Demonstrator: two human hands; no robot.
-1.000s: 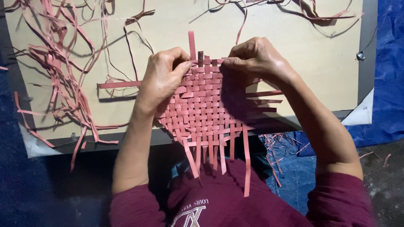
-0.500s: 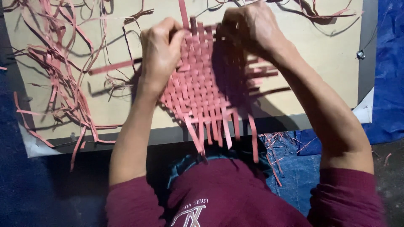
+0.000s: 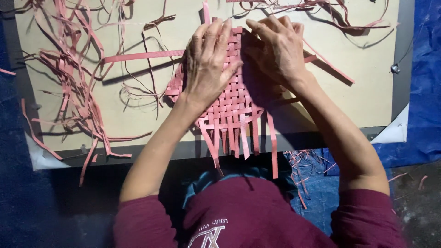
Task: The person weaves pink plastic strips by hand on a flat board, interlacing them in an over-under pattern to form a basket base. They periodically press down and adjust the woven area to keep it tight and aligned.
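A person in a maroon shirt [image 3: 257, 216] presses both bare hands onto a half-made woven mat [image 3: 229, 101] of pink strips, which lies on a tan board [image 3: 138, 115] set over a blue tarp [image 3: 422, 92]. The left hand [image 3: 209, 64] lies flat and spread on the left half of the weave, fingers pointing away from the body, gripping nothing; it looks to be pinning the crossed strips so they cannot slide. The right hand [image 3: 275, 50] rests beside it at the mat's far edge, fingers curled downward onto the top rows (whether they pinch a strip underneath cannot be told). A long pink strip [image 3: 142, 56] runs out leftward from under the left hand, lying loose across the board, likely one horizontal member of the weave. The unfinished strip ends [image 3: 239, 138] hang past the board's near edge, toward the person's lap, where they can dangle freely. A tangle of loose strips [image 3: 69, 78] crowds the board's left side, and more scraps [image 3: 312, 9] lie along the far edge. The barest stretch of board lies right of the mat, toward the dark frame [image 3: 404, 69] at the side.
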